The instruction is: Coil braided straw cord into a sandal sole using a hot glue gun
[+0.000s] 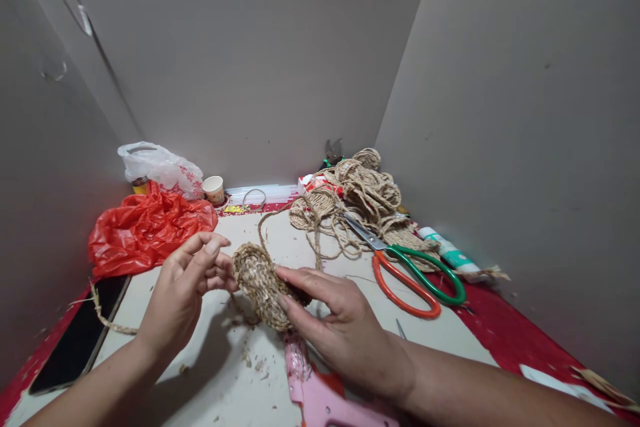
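My right hand (pixel 345 327) grips a small oval piece of braided straw (pixel 263 287), thumb and fingers on its right side. The piece is tilted above the table, its coarse plaited face toward me. At its left edge is my left hand (pixel 193 287), fingers curled and thumb close to the index finger. Whatever those fingers hold, if anything, is hidden. A loose braided strand (pixel 107 321) runs out from behind my left wrist. Below the straw piece lies a pink glue gun (pixel 325 397), partly covered by my right hand.
Large scissors (pixel 407 267) with red and green handles lie to the right, before a heap of straw cord (pixel 370 187). On the left are a red plastic bag (pixel 150 227) and a dark phone (pixel 80 340). A paper cup (pixel 214 190) stands by the back wall.
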Demonstrator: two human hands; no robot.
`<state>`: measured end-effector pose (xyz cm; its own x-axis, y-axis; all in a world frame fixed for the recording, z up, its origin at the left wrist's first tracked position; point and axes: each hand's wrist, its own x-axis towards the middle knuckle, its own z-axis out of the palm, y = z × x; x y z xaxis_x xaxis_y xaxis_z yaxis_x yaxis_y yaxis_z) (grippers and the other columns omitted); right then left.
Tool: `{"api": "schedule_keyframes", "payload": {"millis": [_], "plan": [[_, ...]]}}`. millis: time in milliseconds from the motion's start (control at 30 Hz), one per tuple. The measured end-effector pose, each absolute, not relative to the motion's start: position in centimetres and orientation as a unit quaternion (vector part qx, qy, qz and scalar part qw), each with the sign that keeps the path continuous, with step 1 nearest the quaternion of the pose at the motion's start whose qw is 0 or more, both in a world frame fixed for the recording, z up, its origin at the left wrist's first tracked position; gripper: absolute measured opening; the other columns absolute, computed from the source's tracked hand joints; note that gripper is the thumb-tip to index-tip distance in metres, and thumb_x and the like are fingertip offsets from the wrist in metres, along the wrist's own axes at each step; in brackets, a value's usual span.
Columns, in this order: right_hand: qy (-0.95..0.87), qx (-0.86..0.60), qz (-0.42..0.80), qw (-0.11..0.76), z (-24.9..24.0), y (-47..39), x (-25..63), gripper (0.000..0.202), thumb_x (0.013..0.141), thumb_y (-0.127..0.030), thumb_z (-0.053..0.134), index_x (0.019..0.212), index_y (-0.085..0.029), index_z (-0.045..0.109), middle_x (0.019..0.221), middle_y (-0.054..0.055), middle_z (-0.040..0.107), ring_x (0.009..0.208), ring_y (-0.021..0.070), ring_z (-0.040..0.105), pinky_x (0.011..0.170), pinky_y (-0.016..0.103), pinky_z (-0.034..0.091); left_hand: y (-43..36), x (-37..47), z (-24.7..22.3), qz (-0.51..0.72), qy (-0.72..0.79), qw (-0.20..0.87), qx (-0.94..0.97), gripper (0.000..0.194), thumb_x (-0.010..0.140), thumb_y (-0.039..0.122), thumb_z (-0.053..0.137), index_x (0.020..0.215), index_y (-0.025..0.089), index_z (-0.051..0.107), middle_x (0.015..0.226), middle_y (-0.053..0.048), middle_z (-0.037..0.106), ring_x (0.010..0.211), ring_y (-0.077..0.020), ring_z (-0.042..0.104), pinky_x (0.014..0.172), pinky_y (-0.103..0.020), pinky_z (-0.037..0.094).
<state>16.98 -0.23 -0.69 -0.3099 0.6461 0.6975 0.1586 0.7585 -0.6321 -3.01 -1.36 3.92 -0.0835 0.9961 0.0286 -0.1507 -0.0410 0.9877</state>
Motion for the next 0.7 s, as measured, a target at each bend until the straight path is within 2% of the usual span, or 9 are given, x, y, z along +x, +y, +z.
{"api": "schedule_keyframes", "payload": {"millis": [200,433,533,600,700], "plan": [[-0.768,-0.259,0.229,0.539,-0.7,-0.4,17.0,0.031,0.083,-0.009,0.059,0.113,-0.013,0.068,0.095,0.01,0.076,0.083,0.0174,0.072,0.075,0.031,0.061,1.2,-4.8,3.1,0.582,0.504,0.462,0.44,0.03,0.08,0.042,0.067,0.092,0.015,0.063,0.07,-0.003,0.068,0.059,-0.0124,0.061,0.059,-0.023,0.049],[-0.783,-0.251,0.219,0.525,-0.9,-0.3,17.1,0.032,0.086,-0.011,0.056,0.116,-0.015,0.067,0.095,0.01,0.075,0.081,0.0174,0.071,0.072,0.032,0.061,2.4,-5.4,2.8,0.588,0.519,0.476,0.397,0.028,0.072,0.035,0.075,0.067,0.014,0.059,0.068,-0.003,0.067,0.055,-0.0094,0.057,0.057,-0.021,0.047],[-0.797,-0.25,0.219,0.504,-1.0,-0.3,17.1,0.032,0.088,-0.011,0.054,0.118,-0.014,0.065,0.096,0.011,0.075,0.082,0.0177,0.071,0.074,0.033,0.06,1.0,-4.3,3.6,0.559,0.497,0.517,0.416,0.031,0.075,0.043,0.072,0.071,0.014,0.061,0.072,-0.004,0.068,0.062,-0.0119,0.061,0.061,-0.022,0.048],[-0.803,-0.25,0.228,0.491,-1.0,-0.4,17.1,0.032,0.088,-0.011,0.053,0.118,-0.014,0.065,0.097,0.011,0.074,0.084,0.0177,0.07,0.075,0.034,0.06,0.1,-3.7,4.1,0.536,0.49,0.544,0.421,0.032,0.076,0.047,0.07,0.081,0.017,0.062,0.075,-0.003,0.069,0.066,-0.0127,0.062,0.063,-0.023,0.048],[-0.806,-0.246,0.236,0.484,-0.9,-0.4,17.1,0.031,0.088,-0.01,0.052,0.117,-0.011,0.065,0.095,0.012,0.074,0.082,0.0182,0.07,0.072,0.033,0.059,-0.9,-3.1,4.4,0.517,0.497,0.544,0.435,0.031,0.075,0.042,0.074,0.092,0.02,0.062,0.072,0.001,0.066,0.063,-0.0099,0.058,0.06,-0.019,0.045]]}}
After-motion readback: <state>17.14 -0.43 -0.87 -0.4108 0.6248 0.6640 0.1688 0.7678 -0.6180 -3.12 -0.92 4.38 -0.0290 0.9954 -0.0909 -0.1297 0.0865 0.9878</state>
